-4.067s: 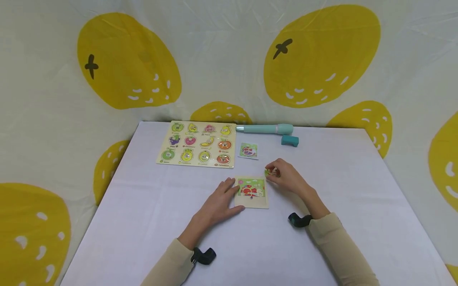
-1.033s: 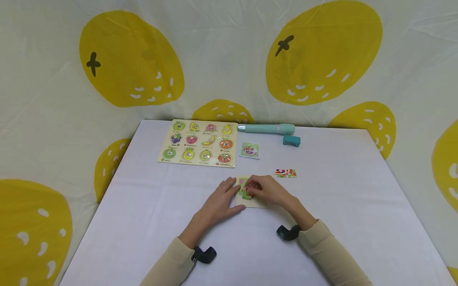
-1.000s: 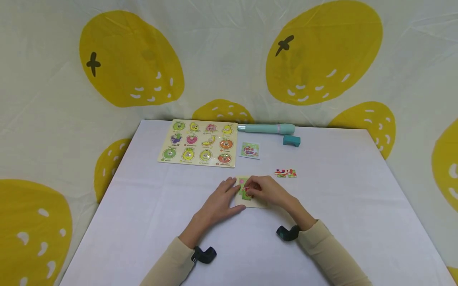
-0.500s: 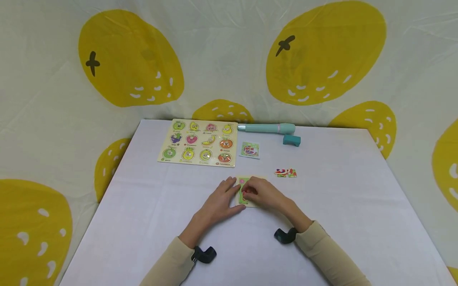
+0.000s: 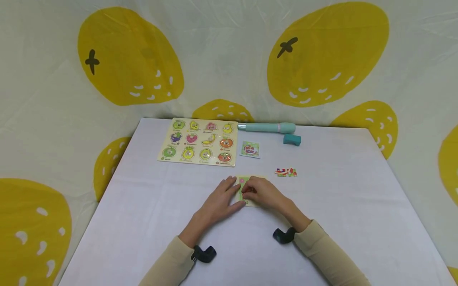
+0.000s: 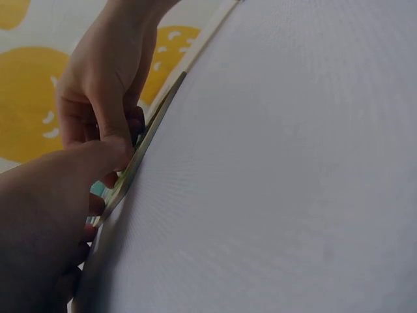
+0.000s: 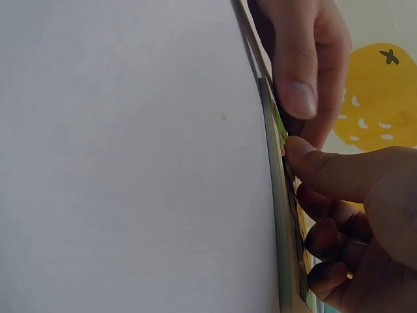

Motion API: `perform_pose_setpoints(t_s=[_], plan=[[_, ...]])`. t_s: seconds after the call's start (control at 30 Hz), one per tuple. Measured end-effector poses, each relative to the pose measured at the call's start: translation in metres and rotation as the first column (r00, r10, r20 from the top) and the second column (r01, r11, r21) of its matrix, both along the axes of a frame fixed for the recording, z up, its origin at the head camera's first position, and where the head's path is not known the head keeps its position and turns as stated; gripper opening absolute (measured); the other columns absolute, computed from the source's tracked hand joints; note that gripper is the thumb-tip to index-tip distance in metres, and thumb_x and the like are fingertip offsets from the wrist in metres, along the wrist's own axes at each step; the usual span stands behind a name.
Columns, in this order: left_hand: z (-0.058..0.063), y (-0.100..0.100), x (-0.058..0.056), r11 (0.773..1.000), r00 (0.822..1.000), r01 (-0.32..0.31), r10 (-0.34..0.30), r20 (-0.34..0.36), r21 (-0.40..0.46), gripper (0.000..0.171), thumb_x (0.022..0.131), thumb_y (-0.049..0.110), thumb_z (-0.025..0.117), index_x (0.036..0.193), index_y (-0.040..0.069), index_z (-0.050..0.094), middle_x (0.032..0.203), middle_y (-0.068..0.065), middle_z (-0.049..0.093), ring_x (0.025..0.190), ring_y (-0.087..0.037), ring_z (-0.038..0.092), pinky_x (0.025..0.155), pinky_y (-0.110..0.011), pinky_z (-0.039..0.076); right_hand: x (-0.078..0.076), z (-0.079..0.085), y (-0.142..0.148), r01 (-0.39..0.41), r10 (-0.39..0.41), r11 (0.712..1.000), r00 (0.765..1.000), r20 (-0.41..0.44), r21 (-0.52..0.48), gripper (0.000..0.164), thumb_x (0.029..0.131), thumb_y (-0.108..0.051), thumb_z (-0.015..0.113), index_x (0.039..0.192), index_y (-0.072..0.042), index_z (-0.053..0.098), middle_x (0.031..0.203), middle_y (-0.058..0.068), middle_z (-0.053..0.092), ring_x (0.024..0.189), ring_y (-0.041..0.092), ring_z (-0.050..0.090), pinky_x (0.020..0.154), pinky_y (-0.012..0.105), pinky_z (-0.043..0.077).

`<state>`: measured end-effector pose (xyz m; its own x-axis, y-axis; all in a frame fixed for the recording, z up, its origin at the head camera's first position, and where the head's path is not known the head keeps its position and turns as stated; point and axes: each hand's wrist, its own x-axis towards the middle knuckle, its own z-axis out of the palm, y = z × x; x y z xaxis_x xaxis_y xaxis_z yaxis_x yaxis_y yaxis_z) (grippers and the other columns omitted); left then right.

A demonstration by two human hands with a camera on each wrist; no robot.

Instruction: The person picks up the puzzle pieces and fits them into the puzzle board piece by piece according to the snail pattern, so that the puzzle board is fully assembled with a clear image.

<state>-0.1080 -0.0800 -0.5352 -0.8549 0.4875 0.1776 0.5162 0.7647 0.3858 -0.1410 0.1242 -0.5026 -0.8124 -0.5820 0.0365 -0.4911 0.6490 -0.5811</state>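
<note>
A small wooden jigsaw tray (image 5: 252, 204) lies on the white table, partly filled with a green printed picture (image 5: 242, 181). My left hand (image 5: 219, 201) rests along its left edge, fingers stretched out and thumb at the near corner. Over the tray, my right hand (image 5: 264, 193) pinches a jigsaw piece at its left part; the fingers hide most of that piece. In the right wrist view, the right thumb (image 7: 326, 171) sits low at the tray's surface, close to the left thumb (image 7: 298, 78). Several loose jigsaw pieces (image 5: 286, 172) lie beyond the right hand.
Behind the tray lies a small picture card (image 5: 250, 149). A wooden fruit puzzle board (image 5: 232, 149) is at the back left. A mint-green pen-shaped object (image 5: 266, 127) and a teal arched block (image 5: 292, 139) lie at the back right, near the lemon-print curtain (image 5: 229, 59).
My right hand has come from the tray's right side, leaving loose pieces there, to the tray's left part. The piece has dropped lower among its fingers. My left hand has barely moved.
</note>
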Motion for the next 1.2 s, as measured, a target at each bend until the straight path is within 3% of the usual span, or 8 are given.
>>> perform_pose_setpoints(t_s=[0.17, 0.83, 1.2], plan=[[-0.002, 0.0, -0.001, 1.0, 1.0, -0.008, 0.008, -0.008, 0.008, 0.054, 0.093, 0.048, 0.051, 0.134, 0.012, 0.052, 0.149, -0.007, 0.038, 0.142, -0.023, 0.031, 0.118, -0.036, 0.026, -0.001, -0.001, 0.001, 0.003, -0.003, 1.0, 1.0, -0.003, -0.004, 0.005, 0.082, -0.023, 0.072, 0.086, -0.021, 0.073, 0.08, -0.013, 0.061, 0.074, 0.001, 0.054, 0.068, 0.019, 0.047], [-0.002, 0.002, 0.0, 1.0, 1.0, -0.031, 0.031, 0.0, -0.004, 0.055, 0.09, 0.047, 0.056, 0.134, 0.014, 0.053, 0.149, -0.005, 0.039, 0.141, -0.021, 0.032, 0.118, -0.034, 0.025, -0.001, -0.001, 0.002, 0.004, -0.005, 1.0, 1.0, 0.021, 0.001, 0.006, 0.083, -0.022, 0.071, 0.089, -0.02, 0.069, 0.082, -0.014, 0.06, 0.071, 0.002, 0.052, 0.065, 0.018, 0.046], [0.001, 0.003, 0.001, 0.999, 0.999, -0.04, 0.04, 0.023, -0.021, 0.055, 0.09, 0.046, 0.057, 0.134, 0.014, 0.052, 0.149, -0.006, 0.038, 0.142, -0.021, 0.03, 0.119, -0.034, 0.025, -0.005, 0.011, 0.02, 0.087, -0.087, 0.996, 0.996, 0.029, 0.009, 0.015, 0.085, -0.026, 0.069, 0.098, -0.018, 0.069, 0.085, -0.011, 0.06, 0.073, 0.007, 0.052, 0.065, 0.02, 0.046]])
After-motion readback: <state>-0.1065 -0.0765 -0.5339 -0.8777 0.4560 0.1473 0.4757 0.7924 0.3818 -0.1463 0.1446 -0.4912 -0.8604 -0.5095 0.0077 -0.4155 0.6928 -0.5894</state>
